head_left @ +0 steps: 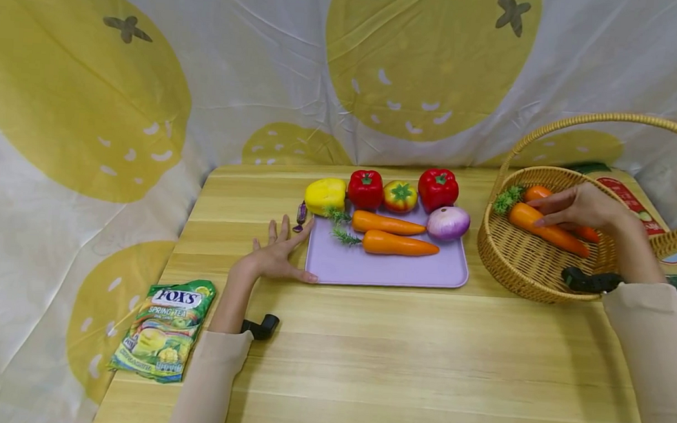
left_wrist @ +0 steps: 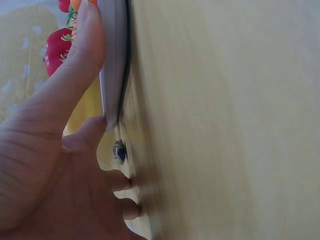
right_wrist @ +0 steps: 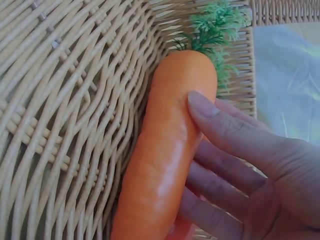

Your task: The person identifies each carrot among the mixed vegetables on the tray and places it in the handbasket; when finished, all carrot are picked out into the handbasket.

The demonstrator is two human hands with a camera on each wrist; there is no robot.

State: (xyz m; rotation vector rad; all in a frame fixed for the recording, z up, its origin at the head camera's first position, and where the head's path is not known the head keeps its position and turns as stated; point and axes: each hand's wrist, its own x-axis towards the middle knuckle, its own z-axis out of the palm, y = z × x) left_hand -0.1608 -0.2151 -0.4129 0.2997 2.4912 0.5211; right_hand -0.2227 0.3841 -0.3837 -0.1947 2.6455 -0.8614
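Note:
In the wicker basket [head_left: 504,267], my right hand [head_left: 586,207] pinches a carrot [right_wrist: 167,145], thumb on top near its leafy end and fingers along its far side. A second carrot [head_left: 540,193] lies behind it, partly hidden by the hand. My left hand [head_left: 277,256] is spread on the table at the left end of a lilac tray [head_left: 393,273]. Its thumb [left_wrist: 90,40] touches the tray's front edge and its index finger reaches the left side. On the tray lie two carrots [head_left: 400,244], one above the other, and a purple onion [head_left: 448,223].
Along the tray's back sit a yellow pepper [head_left: 325,196], two red peppers [head_left: 366,188] and a red-yellow one [head_left: 400,196]. A purple-wrapped candy [head_left: 301,216] lies beside the left fingers. A Fox's candy bag [head_left: 162,330] is at left; another package [head_left: 636,197] lies behind the basket.

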